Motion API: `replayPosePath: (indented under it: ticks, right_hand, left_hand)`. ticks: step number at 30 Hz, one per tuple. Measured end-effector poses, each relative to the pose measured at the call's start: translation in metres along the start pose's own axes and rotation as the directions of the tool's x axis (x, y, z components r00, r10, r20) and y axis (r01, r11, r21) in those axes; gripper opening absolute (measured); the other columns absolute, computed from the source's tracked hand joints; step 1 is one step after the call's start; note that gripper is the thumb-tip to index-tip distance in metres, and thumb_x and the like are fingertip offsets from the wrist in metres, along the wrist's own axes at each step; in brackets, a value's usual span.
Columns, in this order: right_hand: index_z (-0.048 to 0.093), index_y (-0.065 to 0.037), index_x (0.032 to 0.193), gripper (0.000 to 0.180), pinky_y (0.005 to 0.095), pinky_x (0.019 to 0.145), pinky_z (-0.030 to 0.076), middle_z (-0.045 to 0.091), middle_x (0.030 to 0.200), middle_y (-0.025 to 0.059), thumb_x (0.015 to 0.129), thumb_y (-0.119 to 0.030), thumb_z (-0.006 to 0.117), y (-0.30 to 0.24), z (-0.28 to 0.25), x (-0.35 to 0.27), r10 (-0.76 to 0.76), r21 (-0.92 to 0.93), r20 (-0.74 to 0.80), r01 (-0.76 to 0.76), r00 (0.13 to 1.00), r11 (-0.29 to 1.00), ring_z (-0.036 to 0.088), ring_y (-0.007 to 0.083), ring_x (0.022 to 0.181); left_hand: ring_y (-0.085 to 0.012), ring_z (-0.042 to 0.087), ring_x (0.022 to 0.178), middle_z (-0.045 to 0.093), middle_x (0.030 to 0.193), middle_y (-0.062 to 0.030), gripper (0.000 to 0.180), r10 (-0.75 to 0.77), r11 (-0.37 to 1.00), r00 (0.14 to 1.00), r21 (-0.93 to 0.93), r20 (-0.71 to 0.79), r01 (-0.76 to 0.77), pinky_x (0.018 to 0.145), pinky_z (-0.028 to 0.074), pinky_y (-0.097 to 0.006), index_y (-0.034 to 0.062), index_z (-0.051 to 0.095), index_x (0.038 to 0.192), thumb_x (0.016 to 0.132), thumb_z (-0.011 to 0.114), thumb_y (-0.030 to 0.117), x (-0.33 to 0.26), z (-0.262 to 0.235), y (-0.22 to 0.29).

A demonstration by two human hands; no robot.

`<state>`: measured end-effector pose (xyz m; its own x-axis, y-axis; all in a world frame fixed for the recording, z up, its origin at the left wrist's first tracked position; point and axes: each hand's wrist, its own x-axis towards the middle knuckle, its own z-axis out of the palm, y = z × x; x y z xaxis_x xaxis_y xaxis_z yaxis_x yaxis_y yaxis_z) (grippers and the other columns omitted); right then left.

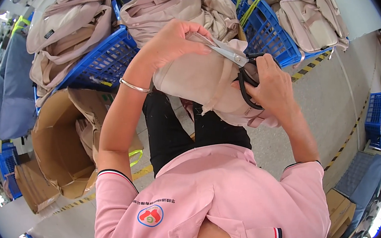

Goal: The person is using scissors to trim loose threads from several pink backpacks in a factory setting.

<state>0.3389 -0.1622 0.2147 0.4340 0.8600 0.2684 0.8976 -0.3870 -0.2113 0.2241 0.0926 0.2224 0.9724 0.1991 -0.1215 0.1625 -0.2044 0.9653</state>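
Observation:
In front of my thighs is a beige fabric bag (195,75) with a strap across it. My right hand (273,83) is closed around the black handles of a pair of scissors (234,56). Their silver blades are partly spread and point left across the bag's upper edge. At that edge my left hand (170,42) is curled, with its thumb on the near side and its index finger on the far side of the fabric. The blade tips reach between that thumb and finger. Whatever small piece may be pinched there is too small to make out.
Blue plastic crates (97,58) heaped with beige bags (72,27) stand at the left. More bags (178,11) are piled just beyond my hands, and another blue crate (273,35) is at the upper right. An open cardboard box (65,143) sits on the floor by my left arm.

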Motion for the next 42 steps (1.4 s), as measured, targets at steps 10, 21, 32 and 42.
replayPosePath:
  ticks: [10,21,32,42]
  right_hand:
    - [0.053,-0.002,0.092,0.045,0.0447,0.061,0.052,0.056,0.089,0.0145,0.074,-0.031,0.082,0.006,0.013,0.003,-0.011,0.058,0.005,0.011,1.000,0.998,0.064,0.0377,0.076]
    - [0.054,-0.002,0.092,0.044,0.0405,0.062,0.053,0.058,0.089,0.0141,0.073,-0.030,0.082,0.010,0.011,0.005,-0.053,0.019,0.028,0.053,0.998,0.998,0.066,0.0328,0.077]
    - [0.055,-0.001,0.090,0.057,0.0420,0.060,0.051,0.061,0.079,0.0153,0.072,-0.046,0.084,0.009,0.006,0.010,0.068,0.229,-0.036,-0.058,0.997,0.972,0.065,0.0369,0.072]
    - [0.059,0.000,0.106,0.054,0.0317,0.069,0.046,0.059,0.083,0.0061,0.070,-0.030,0.086,0.033,0.028,-0.056,0.161,0.669,0.546,-0.543,0.822,0.507,0.056,0.0146,0.079]
  left_hand:
    - [-0.0035,0.061,0.081,0.068,0.085,0.0016,0.026,-0.046,0.986,0.997,-0.155,0.056,0.055,0.073,0.046,-0.019,0.0033,0.072,0.103,0.077,0.078,0.006,0.010,-0.009,-0.005]
    - [0.0003,0.048,0.068,0.059,0.076,0.0096,0.022,-0.098,0.994,0.995,-0.043,0.002,0.098,0.060,0.036,-0.016,0.0068,0.074,0.098,0.077,0.080,0.010,0.009,-0.007,-0.001]
    - [0.0016,0.047,0.066,0.062,0.075,0.0083,0.013,-0.057,0.993,0.998,-0.099,0.021,0.059,0.057,0.033,-0.017,0.0063,0.074,0.092,0.084,0.077,0.016,0.004,0.003,0.001]
    - [-0.0116,0.054,0.083,0.065,0.079,0.0011,0.017,0.226,0.974,0.915,0.089,-0.336,-0.208,0.073,0.042,-0.027,0.0085,0.074,0.087,0.081,0.079,0.024,-0.017,0.006,-0.059]
